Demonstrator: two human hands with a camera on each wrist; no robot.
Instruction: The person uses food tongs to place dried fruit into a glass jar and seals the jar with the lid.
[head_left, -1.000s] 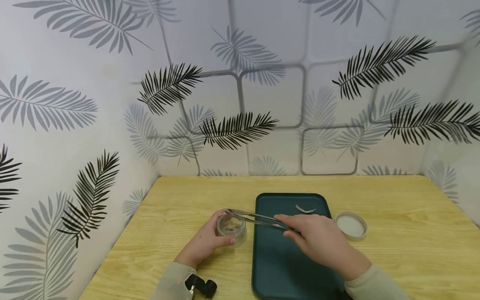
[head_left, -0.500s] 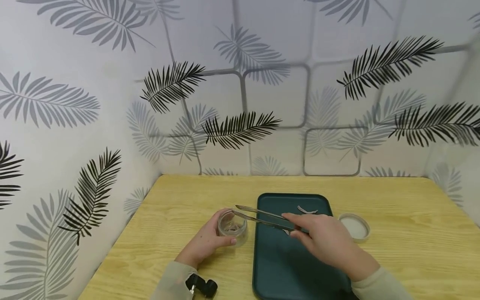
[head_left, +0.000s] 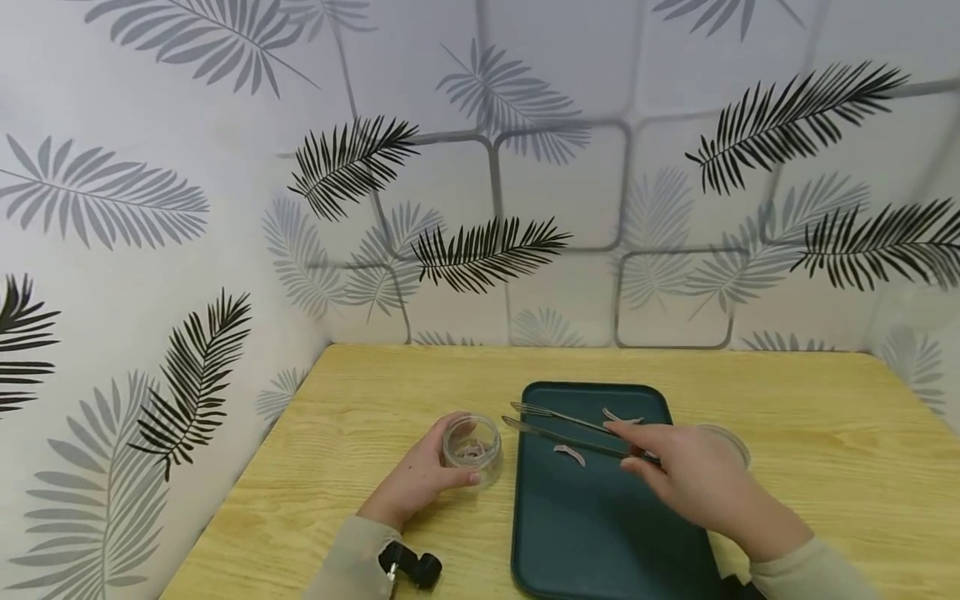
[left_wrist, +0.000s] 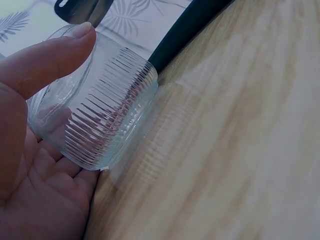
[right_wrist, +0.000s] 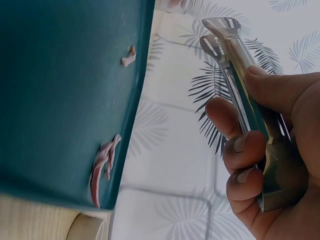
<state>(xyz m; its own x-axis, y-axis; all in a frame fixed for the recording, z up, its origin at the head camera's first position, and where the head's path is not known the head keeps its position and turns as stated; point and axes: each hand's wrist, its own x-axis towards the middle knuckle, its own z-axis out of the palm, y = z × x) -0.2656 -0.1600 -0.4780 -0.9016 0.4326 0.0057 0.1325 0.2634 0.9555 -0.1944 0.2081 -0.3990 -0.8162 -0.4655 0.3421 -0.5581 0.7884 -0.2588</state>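
Note:
My left hand point(head_left: 425, 473) holds a small clear ribbed glass jar point(head_left: 480, 467) around its side, thumb at the front. Thin pinkish strips point(head_left: 472, 450) lie inside the jar. My right hand point(head_left: 693, 475) grips metal tongs point(right_wrist: 242, 65), whose two slotted tips stand a little apart with nothing between them. The tongs reach left over the dark green tray point(head_left: 600, 533), their tips just right of the jar. On the tray lie a curved pinkish-white strip point(head_left: 569, 454) and, farther back, a few more strips point(right_wrist: 102, 167), partly behind the tongs in the head view.
A round pale lid point(head_left: 731, 442) sits right of the tray, partly hidden by my right hand. The tray and jar are on a yellow wooden table point(head_left: 405, 375), with leaf-patterned walls point(head_left: 555, 300) behind and to the left.
The tongs have moved right, from the jar's rim to over the tray, and their tips have spread apart. The left hand still holds the jar in place.

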